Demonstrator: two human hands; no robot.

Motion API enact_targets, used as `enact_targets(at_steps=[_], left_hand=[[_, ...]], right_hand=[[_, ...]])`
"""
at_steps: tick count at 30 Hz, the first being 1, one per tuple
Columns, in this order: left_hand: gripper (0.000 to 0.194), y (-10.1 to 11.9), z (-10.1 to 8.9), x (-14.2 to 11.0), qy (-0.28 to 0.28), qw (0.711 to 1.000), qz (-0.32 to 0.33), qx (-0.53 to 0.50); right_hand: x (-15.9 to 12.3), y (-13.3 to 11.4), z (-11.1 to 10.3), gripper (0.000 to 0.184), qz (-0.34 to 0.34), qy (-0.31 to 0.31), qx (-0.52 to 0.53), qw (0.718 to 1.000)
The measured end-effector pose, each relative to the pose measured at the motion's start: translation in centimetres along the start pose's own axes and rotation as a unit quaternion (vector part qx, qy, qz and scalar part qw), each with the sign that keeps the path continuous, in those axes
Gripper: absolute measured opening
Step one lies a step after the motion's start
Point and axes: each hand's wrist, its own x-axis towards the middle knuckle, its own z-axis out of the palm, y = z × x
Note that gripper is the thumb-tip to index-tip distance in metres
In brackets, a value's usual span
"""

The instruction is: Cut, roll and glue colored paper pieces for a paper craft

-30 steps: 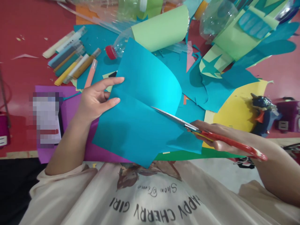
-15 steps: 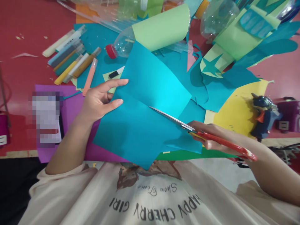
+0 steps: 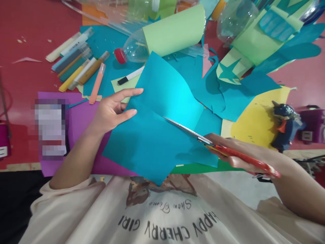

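A sheet of blue craft paper (image 3: 142, 142) is tilted in front of my shirt. My left hand (image 3: 109, 112) grips its left edge, with the thumb and index finger stretched over the top face and the other fingers partly hidden. In my right hand (image 3: 228, 147) is a pair of scissors (image 3: 193, 133) with red handles. Their blades point left across the middle of the sheet and look nearly closed. The upper part of the sheet bends upward and catches the light. Whether the blades touch the paper is hard to make out.
Several markers (image 3: 73, 64) lie at the left, above a phone (image 3: 50, 128) on purple paper. A bottle wrapped in light green paper (image 3: 175, 30) lies beyond the sheet. At the right are a green-and-blue paper craft (image 3: 254, 51), yellow paper (image 3: 248, 118) and a dark blue glue gun-like object (image 3: 284, 125).
The blue sheet's top corner has dropped and shifted right, uncovering more of a black-and-white marker. My left hand has moved slightly right with it; the scissors have shifted only slightly.
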Motion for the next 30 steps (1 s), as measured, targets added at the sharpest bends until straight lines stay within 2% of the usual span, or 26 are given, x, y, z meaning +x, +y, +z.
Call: enact_targets(at_steps=[5, 10, 18, 23, 30], left_hand=[[0.041, 0.3, 0.3, 0.1, 0.0, 1.0, 0.016, 0.007], [0.039, 0.5, 0.4, -0.1, -0.013, 1.0, 0.013, -0.005], [0.044, 0.5, 0.6, -0.6, -0.017, 0.997, -0.062, 0.038], [0.043, 0.5, 0.6, -0.7, -0.016, 0.998, -0.053, 0.031], [0.044, 0.6, 0.7, -0.7, -0.01, 0.997, -0.063, 0.046]], right_hand=[[0.5, -0.1, 0.2, 0.061, 0.004, -0.025, 0.055, 0.998], [0.5, -0.6, 0.3, 0.061, 0.019, -0.024, 0.055, 0.998], [0.4, -0.6, 0.7, 0.065, 0.054, -0.022, 0.076, 0.995], [1.2, -0.9, 1.4, 0.066, 0.054, 0.002, 0.105, 0.993], [0.8, 0.3, 2.2, 0.069, 0.056, 0.009, 0.128, 0.99]])
